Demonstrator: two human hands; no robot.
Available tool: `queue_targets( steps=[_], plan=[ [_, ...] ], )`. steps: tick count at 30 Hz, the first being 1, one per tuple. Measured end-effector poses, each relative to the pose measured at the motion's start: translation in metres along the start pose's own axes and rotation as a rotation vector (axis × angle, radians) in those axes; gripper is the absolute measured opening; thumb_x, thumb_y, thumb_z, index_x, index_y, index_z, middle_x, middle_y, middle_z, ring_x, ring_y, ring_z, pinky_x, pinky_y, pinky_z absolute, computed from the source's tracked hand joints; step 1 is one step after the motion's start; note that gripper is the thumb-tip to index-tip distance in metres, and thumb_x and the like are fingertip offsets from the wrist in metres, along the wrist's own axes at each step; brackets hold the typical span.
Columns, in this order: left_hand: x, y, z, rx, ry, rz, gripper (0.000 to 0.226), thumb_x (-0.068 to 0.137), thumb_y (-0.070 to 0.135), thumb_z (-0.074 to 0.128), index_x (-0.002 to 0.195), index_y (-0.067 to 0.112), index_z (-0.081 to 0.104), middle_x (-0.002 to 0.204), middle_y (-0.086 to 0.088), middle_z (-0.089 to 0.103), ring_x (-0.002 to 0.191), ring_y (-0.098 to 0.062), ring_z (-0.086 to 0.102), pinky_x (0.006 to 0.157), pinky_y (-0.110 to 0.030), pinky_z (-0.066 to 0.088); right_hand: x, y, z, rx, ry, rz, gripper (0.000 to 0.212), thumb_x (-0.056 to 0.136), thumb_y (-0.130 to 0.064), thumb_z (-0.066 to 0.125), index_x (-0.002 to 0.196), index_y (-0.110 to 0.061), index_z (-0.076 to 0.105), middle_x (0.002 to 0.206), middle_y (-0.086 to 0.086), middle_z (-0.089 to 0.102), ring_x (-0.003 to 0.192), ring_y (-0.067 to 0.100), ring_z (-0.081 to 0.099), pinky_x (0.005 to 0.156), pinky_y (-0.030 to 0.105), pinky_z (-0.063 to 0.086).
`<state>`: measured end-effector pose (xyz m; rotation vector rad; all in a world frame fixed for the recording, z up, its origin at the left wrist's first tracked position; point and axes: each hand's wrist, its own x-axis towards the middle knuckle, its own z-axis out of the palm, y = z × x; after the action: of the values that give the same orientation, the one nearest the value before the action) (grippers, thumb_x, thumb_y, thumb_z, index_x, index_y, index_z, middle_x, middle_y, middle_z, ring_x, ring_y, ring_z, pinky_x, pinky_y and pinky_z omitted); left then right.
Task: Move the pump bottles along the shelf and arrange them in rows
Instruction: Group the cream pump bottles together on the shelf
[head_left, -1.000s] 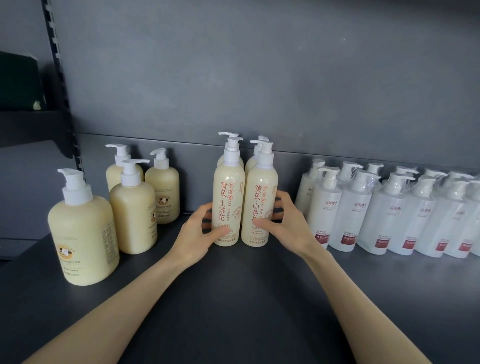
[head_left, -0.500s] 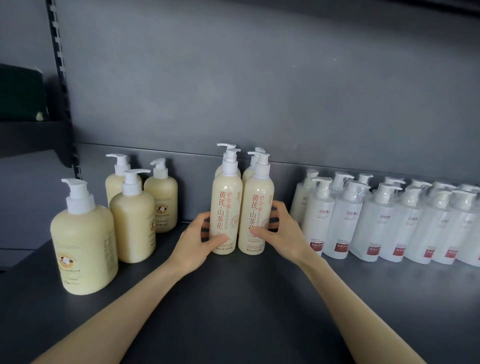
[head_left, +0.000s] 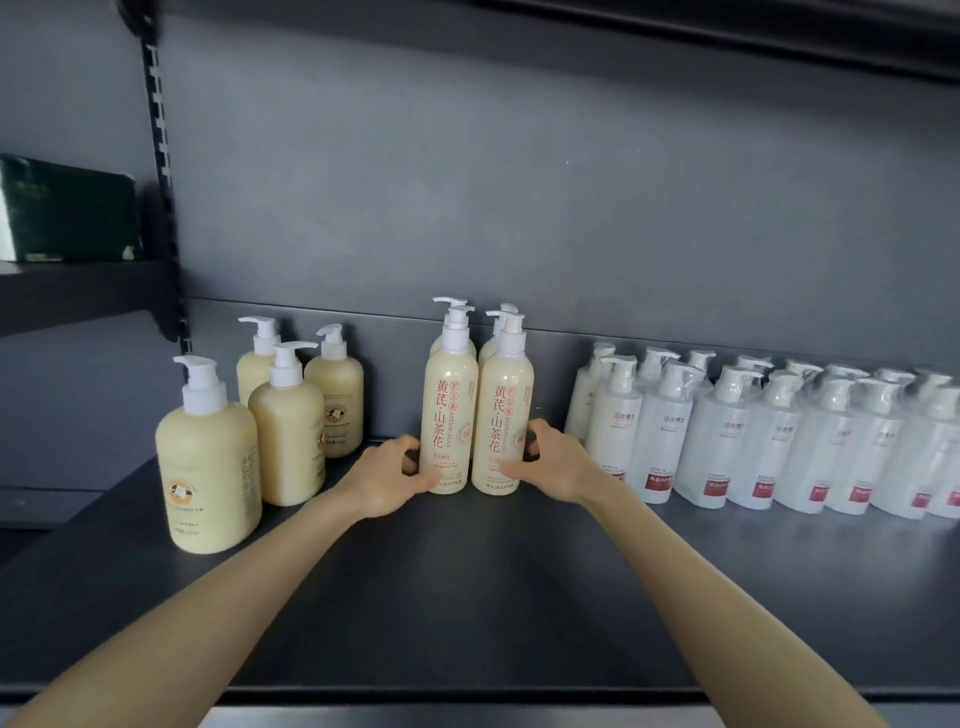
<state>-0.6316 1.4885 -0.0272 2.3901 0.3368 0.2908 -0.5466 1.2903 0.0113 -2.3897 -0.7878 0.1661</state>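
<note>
My left hand (head_left: 387, 474) grips the low part of the left tall bottle (head_left: 451, 415), with the thumb across its front near the base and the fingers curled round its left side. My right hand (head_left: 555, 461) holds the right tall bottle (head_left: 503, 422) the same way, thumb on the front and fingers wrapped round its right side. These two cream bottles stand upright side by side, touching or all but touching, on the dark shelf (head_left: 467, 613), about midway along it and towards the far side. Both have white pumps and red lettering down the front. Just behind them stand two more tall bottles (head_left: 448, 302) of the same kind, close to the grey back panel (head_left: 519, 182); mostly only their pumps show. To the left, apart from this group, are four squat cream bottles (head_left: 285, 441) with white pumps. The biggest-looking one (head_left: 210, 467) stands nearest me, and the other three cluster farther back. To the right, a gap away from my right hand, pale see-through bottles (head_left: 670, 431) with red labels near the base crowd together in rows that run to the right edge. At the far left a slotted upright (head_left: 158, 156) carries a side shelf, where a dark green box (head_left: 67, 218) sits.
</note>
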Motion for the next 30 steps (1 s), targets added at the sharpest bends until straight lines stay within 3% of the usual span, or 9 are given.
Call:
queue_targets(
  steps=[6, 14, 21, 26, 30],
  plan=[
    [-0.039, 0.010, -0.014, 0.253, -0.045, -0.051, 0.049, 0.087, 0.037, 0.062, 0.130, 0.015, 0.052, 0.125, -0.006, 0.059, 0.114, -0.021, 0.056, 0.095, -0.027, 0.041, -0.031, -0.005, -0.006, -0.195, -0.066, -0.057, 0.051, 0.090, -0.024, 0.060, 0.136, -0.009, 0.043, 0.141, 0.006, 0.047, 0.124, 0.023, 0.048, 0.091, 0.024, 0.037],
    [-0.111, 0.014, -0.051, 0.429, 0.132, -0.003, 0.049, 0.086, 0.038, 0.063, 0.129, 0.016, 0.052, 0.124, -0.006, 0.058, 0.114, -0.024, 0.054, 0.097, -0.036, 0.043, -0.052, -0.047, 0.011, -0.303, -0.111, -0.243, 0.054, 0.087, -0.029, 0.065, 0.135, -0.012, 0.046, 0.142, 0.009, 0.041, 0.127, 0.026, 0.041, 0.101, 0.036, 0.039],
    [-0.157, 0.001, -0.107, 0.516, 0.286, -0.047, 0.048, 0.084, 0.046, 0.062, 0.126, 0.023, 0.053, 0.125, 0.000, 0.057, 0.114, -0.023, 0.052, 0.095, -0.039, 0.044, -0.044, -0.112, 0.026, -0.287, -0.084, -0.412, 0.048, 0.087, -0.029, 0.064, 0.130, -0.012, 0.050, 0.133, 0.010, 0.048, 0.120, 0.025, 0.047, 0.095, 0.033, 0.039],
    [-0.167, -0.026, -0.137, 0.448, 0.385, -0.061, 0.049, 0.082, 0.044, 0.066, 0.120, 0.017, 0.052, 0.119, -0.002, 0.058, 0.102, -0.020, 0.056, 0.087, -0.035, 0.047, -0.030, -0.140, 0.045, -0.276, -0.078, -0.436, 0.050, 0.087, -0.032, 0.063, 0.131, -0.014, 0.049, 0.133, 0.011, 0.044, 0.123, 0.025, 0.043, 0.092, 0.031, 0.036],
    [-0.158, -0.048, -0.145, 0.305, 0.403, -0.068, 0.061, 0.076, 0.045, 0.072, 0.122, 0.016, 0.043, 0.113, 0.002, 0.045, 0.098, -0.015, 0.049, 0.088, -0.034, 0.045, -0.015, -0.154, 0.058, -0.220, -0.052, -0.409, 0.054, 0.086, -0.037, 0.064, 0.131, -0.014, 0.047, 0.133, 0.010, 0.047, 0.119, 0.025, 0.046, 0.092, 0.033, 0.038]
  ],
)
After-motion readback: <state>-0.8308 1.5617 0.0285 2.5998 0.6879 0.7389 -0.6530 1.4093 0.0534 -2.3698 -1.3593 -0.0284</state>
